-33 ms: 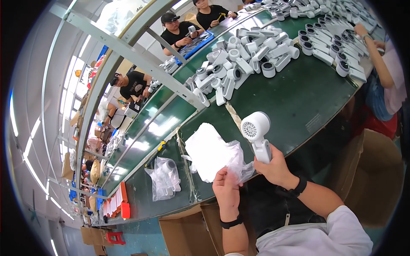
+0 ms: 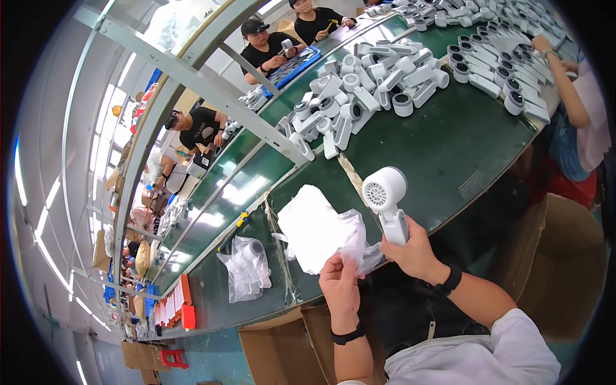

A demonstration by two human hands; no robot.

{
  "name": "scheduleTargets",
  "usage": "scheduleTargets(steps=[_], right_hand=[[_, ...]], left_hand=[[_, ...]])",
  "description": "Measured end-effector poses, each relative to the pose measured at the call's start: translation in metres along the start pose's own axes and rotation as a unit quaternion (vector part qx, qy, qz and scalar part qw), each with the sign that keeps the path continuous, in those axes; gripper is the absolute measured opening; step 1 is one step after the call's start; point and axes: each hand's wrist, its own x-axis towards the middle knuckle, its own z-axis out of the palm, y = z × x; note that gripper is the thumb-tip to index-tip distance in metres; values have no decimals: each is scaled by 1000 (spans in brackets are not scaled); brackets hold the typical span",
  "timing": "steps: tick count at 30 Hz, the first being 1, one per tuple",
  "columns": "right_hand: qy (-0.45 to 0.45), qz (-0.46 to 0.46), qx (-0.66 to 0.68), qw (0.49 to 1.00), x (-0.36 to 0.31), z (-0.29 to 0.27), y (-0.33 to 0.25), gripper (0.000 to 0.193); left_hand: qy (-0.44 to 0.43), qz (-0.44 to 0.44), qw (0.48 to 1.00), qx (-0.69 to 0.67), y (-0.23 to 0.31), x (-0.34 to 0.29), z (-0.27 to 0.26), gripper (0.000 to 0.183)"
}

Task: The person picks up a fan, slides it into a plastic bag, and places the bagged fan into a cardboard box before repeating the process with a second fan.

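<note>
My right hand [image 2: 416,253] is wrapped round the handle of a white handheld fan [image 2: 385,192], whose round grilled head points up. Between the closed thumb and fingers of my left hand [image 2: 340,282] is the edge of a clear plastic bag [image 2: 362,250]. That bag lies at the near right side of a bright white stack of bags [image 2: 311,228] on the green table. To the left of the stack rests another handheld fan in a clear bag [image 2: 249,269]. Part of the right hand's grip is hidden behind the fan handle.
A big heap of white fans [image 2: 369,83] covers the far table, with more in rows [image 2: 497,67] at the far right, where another person's arm [image 2: 568,90] reaches in. A metal frame [image 2: 212,90] crosses the left. Cardboard boxes [image 2: 279,346] stand below the table edge. A yellow-handled cutter [image 2: 242,219] lies left.
The fingers of my left hand have shifted slightly on the bag's edge. My right hand and the fan are almost unmoved.
</note>
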Motion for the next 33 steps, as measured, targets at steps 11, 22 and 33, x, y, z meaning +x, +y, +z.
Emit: scheduleTargets(steps=[11,22,33], right_hand=[[-8,-55,-96,994,-10,-23,2,28],[-396,96,-203,890,-35,-93,-79,92],[-422,32,-287,859,-10,-78,-60,69]], left_hand=[[125,-20,972,-199,11,8,28,14],[61,61,996,-21,7,20,48,12],[-40,30,996,69,21,18,34,10]])
